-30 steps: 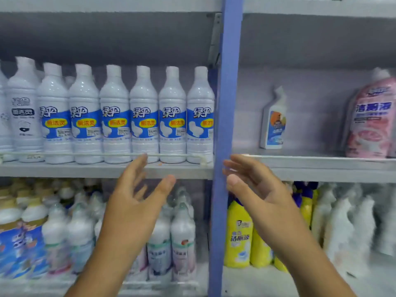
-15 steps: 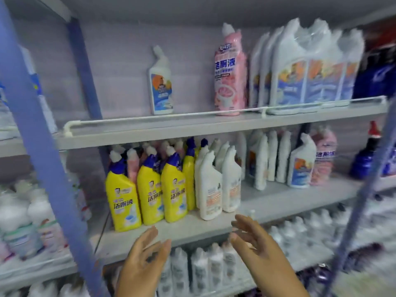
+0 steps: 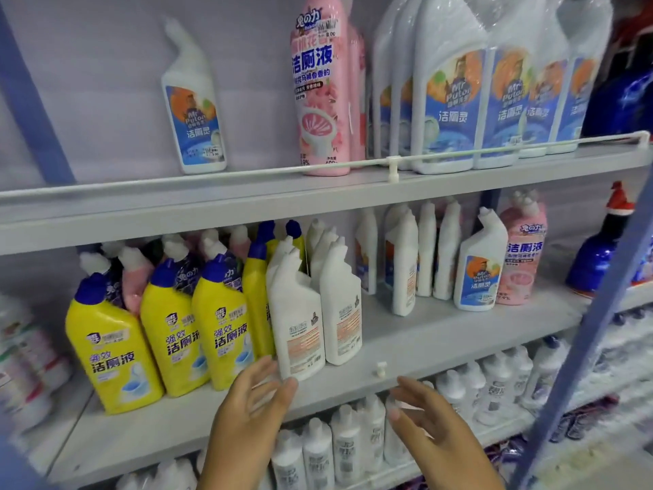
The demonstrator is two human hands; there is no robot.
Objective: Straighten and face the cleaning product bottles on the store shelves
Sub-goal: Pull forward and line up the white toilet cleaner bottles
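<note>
head | left hand (image 3: 247, 415) spread, now nearer white bottle (image 3: 300, 327) | right hand (image 3: 434, 433) spread

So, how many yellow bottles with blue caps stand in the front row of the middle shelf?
3 face forward: left yellow bottle, middle one, right one. A fourth stands edge-on beside them; more blue caps behind suggest hidden ones.
</note>
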